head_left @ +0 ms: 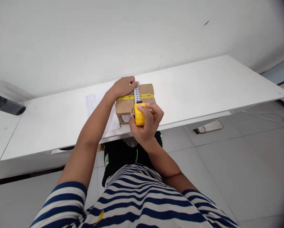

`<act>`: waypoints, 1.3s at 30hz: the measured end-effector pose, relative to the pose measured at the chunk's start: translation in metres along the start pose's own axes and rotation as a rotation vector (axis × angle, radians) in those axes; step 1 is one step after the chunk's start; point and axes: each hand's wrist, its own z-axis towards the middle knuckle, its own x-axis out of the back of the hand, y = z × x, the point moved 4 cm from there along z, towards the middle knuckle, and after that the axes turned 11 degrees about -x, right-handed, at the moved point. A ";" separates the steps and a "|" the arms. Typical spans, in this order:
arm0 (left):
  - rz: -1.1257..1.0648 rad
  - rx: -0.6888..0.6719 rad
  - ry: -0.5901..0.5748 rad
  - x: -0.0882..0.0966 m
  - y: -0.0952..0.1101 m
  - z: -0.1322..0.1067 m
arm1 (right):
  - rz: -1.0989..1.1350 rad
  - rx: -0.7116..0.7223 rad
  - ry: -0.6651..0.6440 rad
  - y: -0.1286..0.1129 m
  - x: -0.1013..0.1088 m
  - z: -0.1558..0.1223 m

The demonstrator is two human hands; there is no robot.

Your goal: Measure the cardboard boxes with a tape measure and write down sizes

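A small brown cardboard box (145, 89) sits on the white table, with yellow printed packing tape (146, 96) across its top and a white label (126, 118) on its near side. My right hand (150, 124) is closed around a yellow tape measure (140, 115) at the box's near edge. Its numbered blade (136, 93) lies drawn out across the box top. At the far edge, my left hand (123, 87) pinches the blade's end, thumb on top; the other fingers curl behind the box, partly hidden.
Printed paper sheets (91, 103) lie left of and partly under the box. The long white table (199, 85) runs along a white wall. A black object (7, 104) stands at the far left. On the tiled floor to the right are a power strip (209, 126) and a cable (265, 114).
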 end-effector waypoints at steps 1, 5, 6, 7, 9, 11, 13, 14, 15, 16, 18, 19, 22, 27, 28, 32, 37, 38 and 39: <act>-0.009 0.020 -0.011 0.000 0.000 -0.001 | -0.002 -0.009 -0.006 0.001 0.000 -0.001; -0.102 0.056 -0.046 -0.001 -0.001 -0.002 | -0.062 -0.052 -0.062 0.007 -0.001 -0.005; -0.131 0.069 -0.038 -0.002 -0.003 -0.001 | -0.086 -0.056 -0.070 0.008 -0.001 -0.005; -0.156 0.081 -0.023 -0.002 -0.004 -0.001 | -0.105 -0.051 -0.069 0.009 -0.002 -0.005; -0.193 0.089 0.028 -0.001 -0.005 0.000 | -0.112 -0.025 -0.061 0.009 -0.003 -0.004; -0.226 0.060 0.140 0.003 -0.001 -0.003 | -0.082 0.008 -0.071 0.010 -0.006 -0.003; -0.243 0.017 0.290 0.012 0.010 -0.011 | -0.064 0.023 -0.097 0.014 -0.008 -0.003; -0.239 0.001 0.350 0.016 0.018 -0.019 | -0.064 0.014 -0.109 0.018 -0.008 -0.004; -0.230 -0.011 0.386 0.020 0.029 -0.028 | -0.063 -0.002 -0.117 0.023 -0.007 -0.004; -0.223 -0.019 0.395 0.023 0.040 -0.039 | -0.053 -0.027 -0.118 0.028 -0.005 -0.005; -0.233 -0.024 0.365 0.024 0.065 -0.061 | 0.001 -0.096 -0.107 0.039 0.002 -0.007; -0.248 -0.016 0.343 0.023 0.076 -0.071 | 0.035 -0.126 -0.096 0.045 0.006 -0.009; -0.257 0.002 0.279 0.016 0.094 -0.089 | 0.090 -0.105 -0.005 0.053 0.018 -0.014; -0.051 0.001 0.199 0.001 0.060 -0.084 | 0.123 -0.263 0.122 0.074 0.028 -0.024; 0.002 0.025 0.179 0.001 0.046 -0.085 | 0.203 -0.397 0.110 0.085 0.031 -0.025; 0.076 -0.010 0.145 0.004 0.000 -0.113 | 0.683 -1.063 -0.090 0.132 0.036 -0.030; -0.002 -0.148 0.410 0.005 -0.031 -0.165 | 0.946 -1.458 -0.590 0.143 0.028 -0.016; -0.025 -0.122 0.437 -0.002 -0.035 -0.171 | 0.934 -1.462 -0.649 0.141 0.025 -0.010; -0.045 -0.086 0.440 -0.011 -0.038 -0.176 | 0.911 -1.454 -0.685 0.140 0.022 -0.005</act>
